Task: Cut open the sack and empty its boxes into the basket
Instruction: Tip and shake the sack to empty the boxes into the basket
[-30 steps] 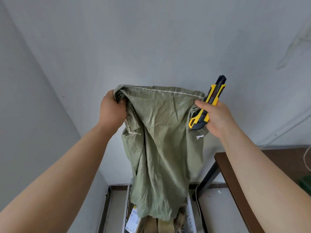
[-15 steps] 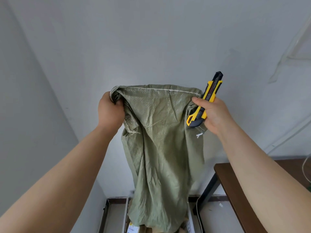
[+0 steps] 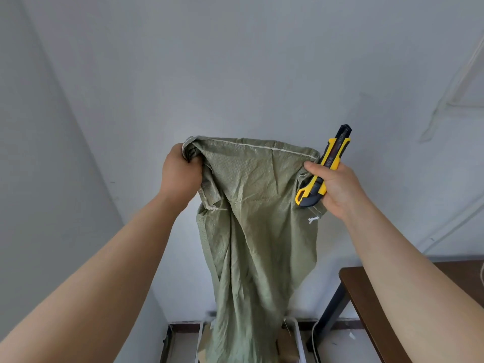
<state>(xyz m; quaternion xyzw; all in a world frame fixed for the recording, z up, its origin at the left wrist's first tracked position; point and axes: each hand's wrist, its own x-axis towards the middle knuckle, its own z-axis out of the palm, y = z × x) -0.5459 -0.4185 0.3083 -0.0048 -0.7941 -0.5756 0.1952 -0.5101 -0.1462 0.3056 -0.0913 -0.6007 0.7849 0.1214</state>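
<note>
Both hands grip the sack (image 3: 256,231) by its stitched top edge: the left hand (image 3: 180,174) fists one corner, the right hand (image 3: 337,187) pinches the other together with a yellow utility knife (image 3: 332,158). The sack hangs limp, long axis vertical, directly below both hands, its lower end reaching into the white basket (image 3: 300,336).
</note>
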